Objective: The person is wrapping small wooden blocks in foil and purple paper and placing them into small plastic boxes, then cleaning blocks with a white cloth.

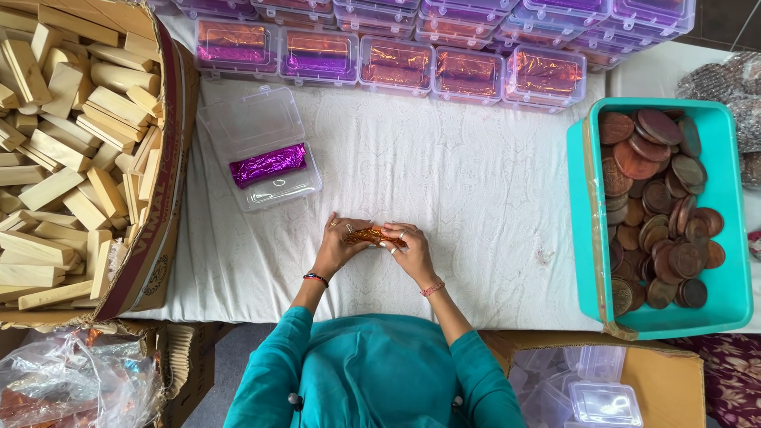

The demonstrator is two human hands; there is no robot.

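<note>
My left hand (pixel 337 247) and my right hand (pixel 410 250) both grip a small block wrapped in orange foil (pixel 371 235), held just above the white cloth near the table's front edge. Beyond the hands to the left lies an open clear plastic box (pixel 261 150), with one purple foil-wrapped block (pixel 267 164) inside it.
A cardboard carton of plain wooden blocks (pixel 67 135) fills the left side. A teal tub of brown foil discs (pixel 658 214) stands at the right. Rows of closed clear boxes with orange and purple wrapped blocks (pixel 396 63) line the back. A carton of empty clear boxes (pixel 587 388) sits lower right.
</note>
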